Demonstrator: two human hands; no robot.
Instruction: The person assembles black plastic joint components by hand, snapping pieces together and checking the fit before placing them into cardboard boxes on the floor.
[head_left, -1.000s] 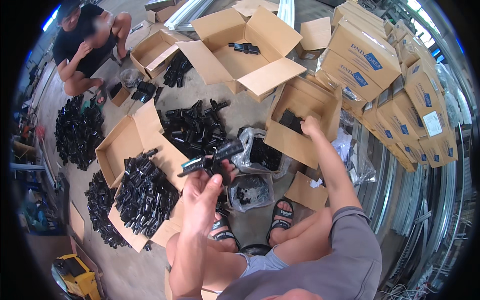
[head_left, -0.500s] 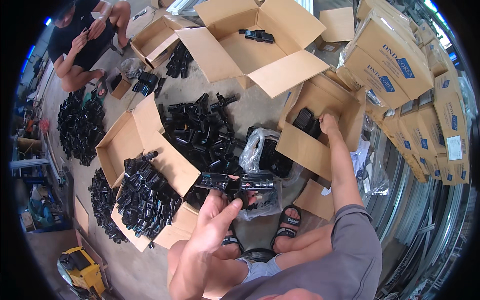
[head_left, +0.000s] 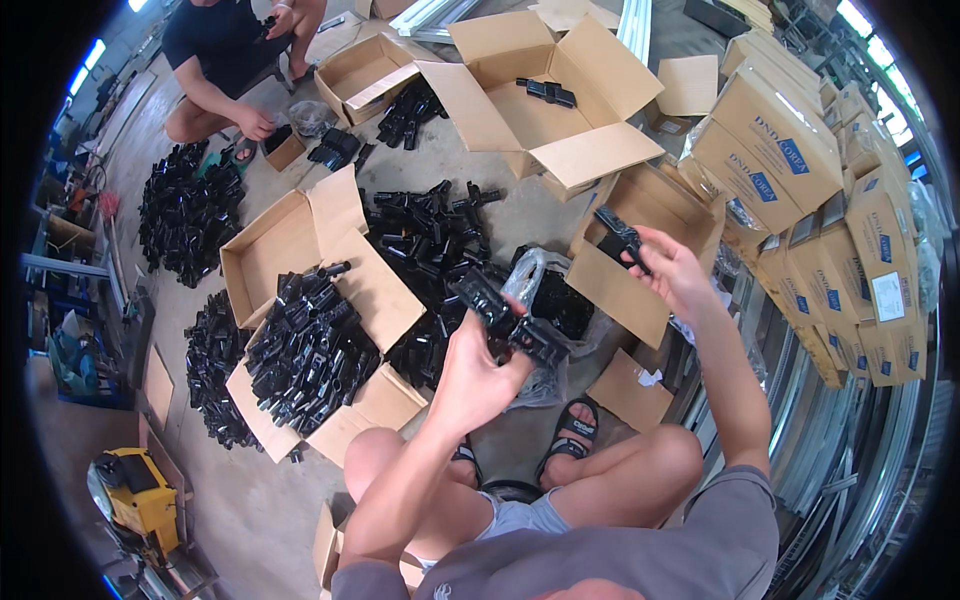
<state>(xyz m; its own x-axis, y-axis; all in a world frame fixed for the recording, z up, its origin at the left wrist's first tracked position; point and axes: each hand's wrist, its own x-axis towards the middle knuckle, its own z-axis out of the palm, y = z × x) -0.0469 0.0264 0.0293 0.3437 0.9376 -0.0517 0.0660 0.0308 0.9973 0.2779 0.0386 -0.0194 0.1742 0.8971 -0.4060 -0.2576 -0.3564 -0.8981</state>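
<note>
My left hand (head_left: 478, 372) is closed around a long black plastic fitting (head_left: 538, 342), tilted down to the right in front of my knees. In my right hand (head_left: 678, 272) is a smaller black part (head_left: 618, 236), pinched between thumb and fingers above the near flap of an open cardboard box (head_left: 620, 297). The two held pieces are apart. Just beyond my left hand lies a clear plastic bag (head_left: 530, 275) with black parts in and around it. A loose heap of black fittings (head_left: 425, 235) spreads behind it.
Left of me, an open carton (head_left: 262, 252) stands beside a pile of black fittings (head_left: 310, 350). A large carton (head_left: 480, 100) at the back holds one black fitting (head_left: 547, 92). Sealed boxes (head_left: 770, 150) are stacked right, near metal profiles (head_left: 835, 480). A co-worker (head_left: 215, 60) crouches far left.
My right hand has come up out of the box, now with a black part in its fingers. The fitting in my left hand has turned from level to slanted. The co-worker's hand has lowered.
</note>
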